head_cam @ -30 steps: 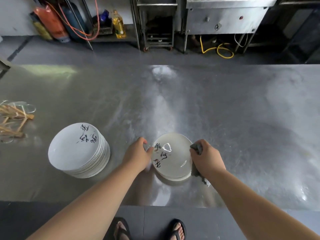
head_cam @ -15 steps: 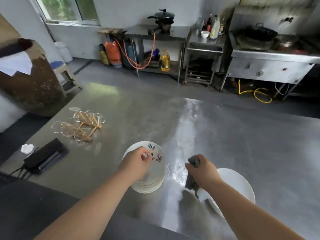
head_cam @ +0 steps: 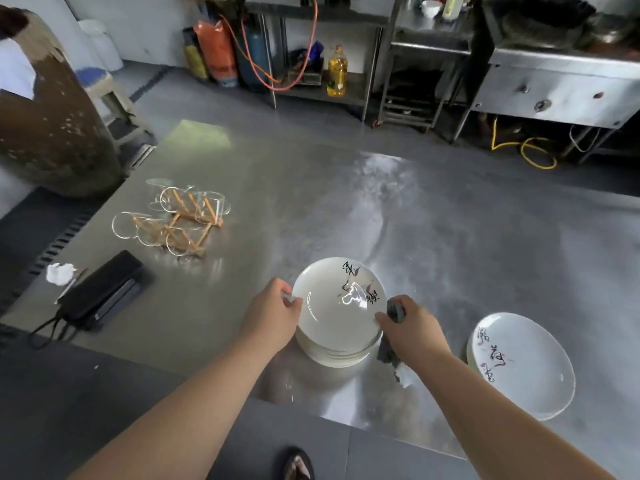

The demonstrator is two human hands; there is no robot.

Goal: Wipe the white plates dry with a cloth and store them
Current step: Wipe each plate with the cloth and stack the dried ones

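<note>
Head view: we see our left hand (head_cam: 273, 315) grasping the left rim of the top plate (head_cam: 337, 306) on a pile of white plates (head_cam: 332, 356) in the lower centre of the frame. Our right hand (head_cam: 412, 329) pinches the right rim and is also curled around a dark cloth (head_cam: 388, 353), which hangs down beside the pile. A second pile (head_cam: 523, 365) lies at the lower right on the steel table (head_cam: 450, 237), apart from the first. At the upper centre, a bottle (head_cam: 336, 72) on a low shelf holds yellow liquid.
</note>
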